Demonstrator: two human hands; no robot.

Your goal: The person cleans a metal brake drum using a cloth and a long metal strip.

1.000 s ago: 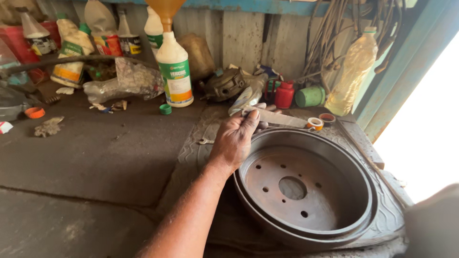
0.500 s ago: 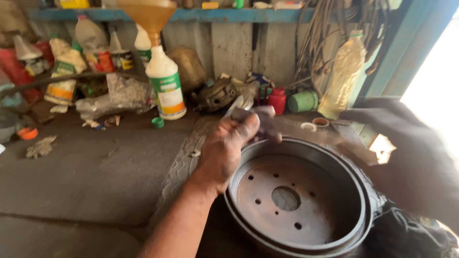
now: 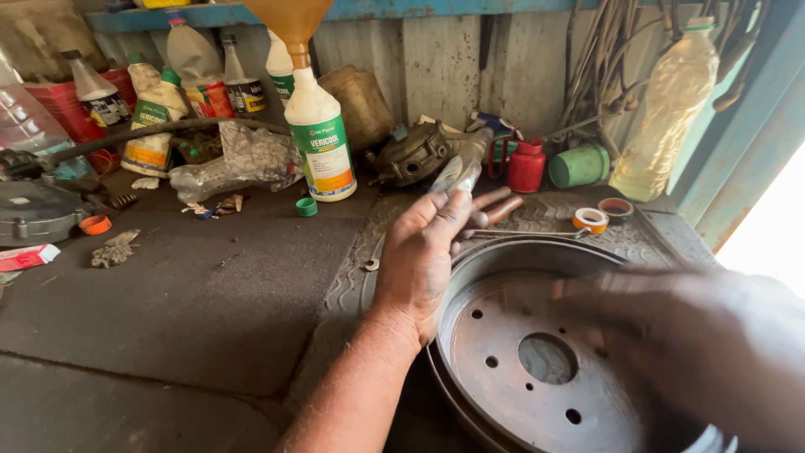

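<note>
A rusty round brake drum lies open side up on a grey rubber mat. My left hand rests on the drum's far left rim, thumb and fingers pinched on a thin grey strip that runs to the right along the rim. My right hand is blurred, low over the drum's right half, fingers pointing left toward the hub hole. Whether it holds anything does not show.
Along the back wall stand a white bottle with a green label and an orange funnel, a small red bottle, a green can and a tall plastic bottle of yellowish liquid. An orange tape roll lies behind the drum.
My right hand has swept down from the right edge to over the drum. My left hand stays at the rim with the strip. The camera has shifted closer.
</note>
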